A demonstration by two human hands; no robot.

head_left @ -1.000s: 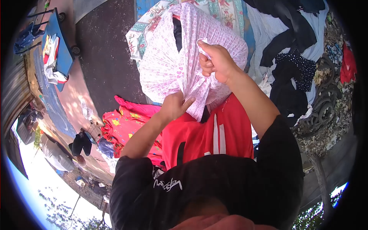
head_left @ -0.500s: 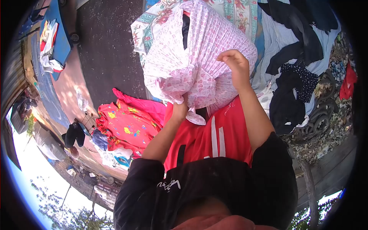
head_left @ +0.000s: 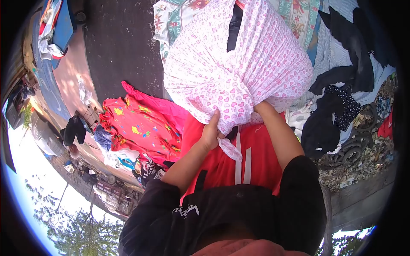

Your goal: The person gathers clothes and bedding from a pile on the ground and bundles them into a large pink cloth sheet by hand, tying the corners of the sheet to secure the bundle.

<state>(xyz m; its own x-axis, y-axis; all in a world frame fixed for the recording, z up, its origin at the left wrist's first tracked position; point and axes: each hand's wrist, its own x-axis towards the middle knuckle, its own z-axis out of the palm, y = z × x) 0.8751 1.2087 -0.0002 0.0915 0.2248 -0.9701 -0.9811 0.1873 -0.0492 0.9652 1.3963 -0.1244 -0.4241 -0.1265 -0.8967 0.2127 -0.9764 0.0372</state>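
A large cloth bundle (head_left: 200, 59), white with pink hearts, rests before my lap, gathered in tight folds towards me. Dark and red fabric shows through a slit near its top. My left hand (head_left: 210, 133) is closed on the gathered cloth at the bundle's near side, thumb on top. A twisted cloth end (head_left: 230, 150) hangs below it over my red shorts. My right hand (head_left: 261, 109) reaches in at the right of the gathered part, touching the cloth; its fingers are hidden beneath a fold.
A red flowered garment (head_left: 141, 126) lies to the left, beside a dark mat (head_left: 119, 47). Under the bundle is a floral sheet (head_left: 294, 21). Dark clothes (head_left: 320, 123) lie on the right, near tyres (head_left: 352, 143) and littered ground. A blue board (head_left: 64, 32) holds more clothes.
My right hand has come down from above the bundle and slipped under the gathered cloth. My left hand now shows its thumb over the cloth. The view has shifted, and the bundle appears larger.
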